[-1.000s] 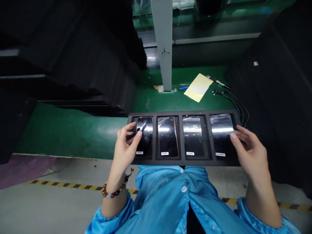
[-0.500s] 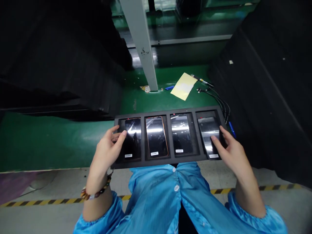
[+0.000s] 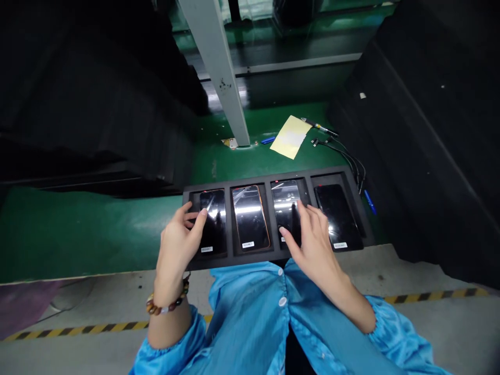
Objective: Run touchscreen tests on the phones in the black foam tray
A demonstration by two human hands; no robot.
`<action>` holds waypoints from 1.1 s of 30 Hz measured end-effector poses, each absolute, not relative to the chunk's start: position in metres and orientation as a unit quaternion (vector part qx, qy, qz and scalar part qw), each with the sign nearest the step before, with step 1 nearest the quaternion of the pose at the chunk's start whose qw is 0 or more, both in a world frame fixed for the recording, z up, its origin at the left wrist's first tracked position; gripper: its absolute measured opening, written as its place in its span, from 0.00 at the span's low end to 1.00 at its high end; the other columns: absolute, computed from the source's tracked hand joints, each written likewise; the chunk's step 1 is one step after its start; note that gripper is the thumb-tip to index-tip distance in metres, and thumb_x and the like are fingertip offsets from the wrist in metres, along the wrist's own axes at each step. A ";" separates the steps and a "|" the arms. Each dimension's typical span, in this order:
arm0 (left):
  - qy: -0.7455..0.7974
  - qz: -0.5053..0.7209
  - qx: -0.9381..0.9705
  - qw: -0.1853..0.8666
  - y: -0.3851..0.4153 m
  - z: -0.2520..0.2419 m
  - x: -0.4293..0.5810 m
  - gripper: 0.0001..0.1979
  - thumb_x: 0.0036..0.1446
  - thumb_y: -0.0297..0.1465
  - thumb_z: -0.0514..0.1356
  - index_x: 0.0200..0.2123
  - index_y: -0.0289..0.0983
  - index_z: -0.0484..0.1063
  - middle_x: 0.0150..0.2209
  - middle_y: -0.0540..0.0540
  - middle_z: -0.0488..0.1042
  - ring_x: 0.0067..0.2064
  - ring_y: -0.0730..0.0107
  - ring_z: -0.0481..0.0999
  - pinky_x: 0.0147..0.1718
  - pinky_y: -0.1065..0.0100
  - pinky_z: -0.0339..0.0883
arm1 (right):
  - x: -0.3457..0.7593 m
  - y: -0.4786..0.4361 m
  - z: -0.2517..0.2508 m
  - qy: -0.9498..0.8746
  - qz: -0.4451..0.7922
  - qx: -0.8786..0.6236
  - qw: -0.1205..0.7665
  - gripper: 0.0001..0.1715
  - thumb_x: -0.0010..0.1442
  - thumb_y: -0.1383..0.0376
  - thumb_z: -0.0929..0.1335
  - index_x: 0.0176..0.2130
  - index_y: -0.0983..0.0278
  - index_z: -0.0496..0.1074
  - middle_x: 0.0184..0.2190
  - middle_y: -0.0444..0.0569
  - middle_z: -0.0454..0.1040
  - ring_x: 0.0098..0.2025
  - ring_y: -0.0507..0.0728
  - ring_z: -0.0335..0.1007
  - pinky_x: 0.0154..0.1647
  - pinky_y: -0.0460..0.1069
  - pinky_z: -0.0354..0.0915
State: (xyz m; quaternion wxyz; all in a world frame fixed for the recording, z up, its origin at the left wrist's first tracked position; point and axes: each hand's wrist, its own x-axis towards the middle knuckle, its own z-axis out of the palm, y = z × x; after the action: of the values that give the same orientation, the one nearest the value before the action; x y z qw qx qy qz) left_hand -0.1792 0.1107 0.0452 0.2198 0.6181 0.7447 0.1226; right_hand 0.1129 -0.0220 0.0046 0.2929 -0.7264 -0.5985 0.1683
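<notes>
One phone (image 3: 286, 207), third from left, is straddled by half-spread right fingers (image 3: 305, 219).

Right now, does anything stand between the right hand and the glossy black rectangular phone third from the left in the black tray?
Nothing visible does. The right hand is right over the glossy black rectangular phone, with no object showing between them; whether it touches is unclear.

Blk 4-slot tray (image 3: 250, 258), 1 phone per slot, all face up, screens dark. Outer 9 o'clock phone (image 3: 215, 229) sits in its slot; inner 9 o'clock phone (image 3: 250, 221) has orange edging; inner 3 o'clock phone (image 3: 285, 198) partly hidden; outer 3 o'clock phone (image 3: 341, 219) tilted, 6 o'clock end over the rim tbh.
</notes>
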 end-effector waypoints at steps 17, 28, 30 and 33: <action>0.714 0.186 0.563 0.373 0.112 0.047 -0.190 0.50 0.56 0.62 0.65 0.69 0.31 0.71 0.52 0.36 0.83 0.30 0.69 0.76 0.33 0.62 0.72 | 0.127 -0.007 -0.004 -0.313 0.525 -0.620 0.493 0.56 0.65 0.42 0.76 0.79 0.54 0.55 0.80 0.51 0.56 0.82 0.63 0.52 0.85 0.64 0.47; 0.671 0.192 0.505 0.508 0.125 0.043 -0.192 0.42 0.44 0.64 0.74 0.49 0.37 0.76 0.32 0.43 0.85 0.32 0.57 0.84 0.31 0.63 0.76 | 0.135 0.006 -0.019 -0.464 0.360 -0.685 0.431 0.48 0.72 0.52 0.70 0.80 0.62 0.53 0.72 0.62 0.70 0.75 0.70 0.67 0.72 0.72 0.69; 0.670 0.202 0.472 0.536 0.121 0.044 -0.198 0.40 0.45 0.61 0.75 0.49 0.37 0.74 0.31 0.45 0.84 0.29 0.58 0.84 0.29 0.63 0.76 | 0.142 -0.001 -0.015 -0.494 0.331 -0.693 0.408 0.46 0.73 0.53 0.68 0.80 0.61 0.53 0.69 0.62 0.73 0.72 0.71 0.69 0.69 0.73 0.72; 0.670 0.201 0.441 0.563 0.105 0.046 -0.206 0.39 0.48 0.59 0.75 0.51 0.37 0.74 0.31 0.45 0.84 0.29 0.58 0.84 0.30 0.62 0.77 | 0.148 -0.021 -0.002 -0.522 0.319 -0.708 0.354 0.45 0.74 0.52 0.67 0.80 0.61 0.53 0.64 0.61 0.77 0.67 0.72 0.74 0.64 0.72 0.76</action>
State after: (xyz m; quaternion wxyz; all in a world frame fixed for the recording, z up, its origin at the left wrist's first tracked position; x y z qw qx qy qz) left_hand -0.2063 0.1054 0.0459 0.5626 0.4409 0.6698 0.2014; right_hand 0.1477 -0.0214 -0.0021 0.3536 -0.7078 -0.5216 0.3192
